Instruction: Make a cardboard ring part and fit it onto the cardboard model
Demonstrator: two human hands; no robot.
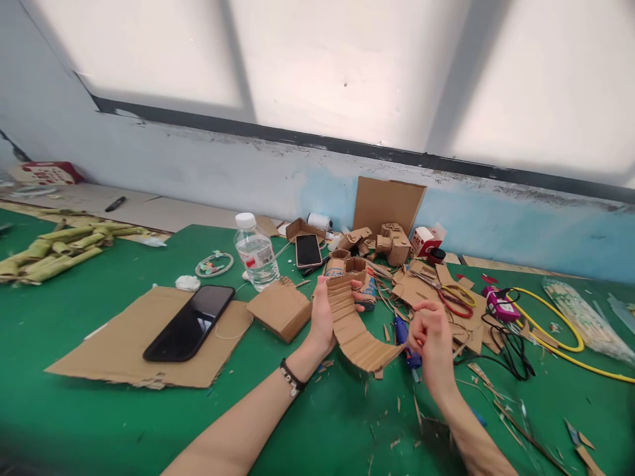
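Observation:
My left hand (325,316) grips the upper end of a scored, bent cardboard strip (353,325) and holds it above the green table (114,410). The strip curves down to the right, and its lower end reaches my right hand (430,338). That hand is curled with fingers pinched together just past the strip's lower end; I cannot make out what is between them. A blue-handled tool (403,336) lies on the table under and just left of my right hand. A folded cardboard box piece (280,308) lies left of my left hand.
A dark tablet (191,322) rests on a cardboard sheet (124,350). A water bottle (254,252), phone (308,250), cardboard models (391,243), scissors (454,296), black and yellow cables (555,327) and scraps crowd the far and right side. Bamboo pieces (59,248) lie far left.

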